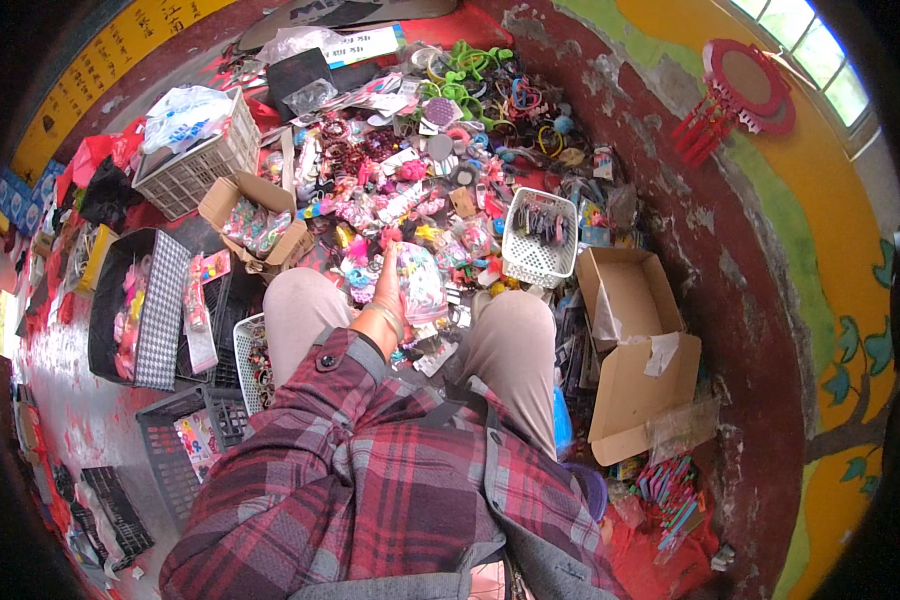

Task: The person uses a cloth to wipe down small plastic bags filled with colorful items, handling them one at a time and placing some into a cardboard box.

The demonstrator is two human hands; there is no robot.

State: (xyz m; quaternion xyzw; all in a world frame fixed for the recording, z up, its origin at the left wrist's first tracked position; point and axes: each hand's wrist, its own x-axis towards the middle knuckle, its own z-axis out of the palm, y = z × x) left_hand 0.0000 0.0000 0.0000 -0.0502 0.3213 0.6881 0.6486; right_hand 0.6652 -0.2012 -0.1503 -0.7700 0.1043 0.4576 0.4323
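My left hand (387, 287) reaches forward between my knees, a bracelet at its wrist. It grips the side of a clear plastic bag (422, 284) packed with small colourful pieces that look like hair accessories. Past the fingertips lies a red fluffy pompom (390, 238). A large heap of hair ties and ornaments (380, 170) spreads out in front of me. To the right of the bag stands a white plastic basket (540, 236) with small dark-and-coloured items inside. My right hand does not show.
An open cardboard box (635, 385) sits at my right against the red wall. On the left are a small carton (270, 250) of packets, a houndstooth fabric bin (155, 310), a grey crate (205, 165) and a black basket (165, 440). Green headbands (465, 65) lie at the back.
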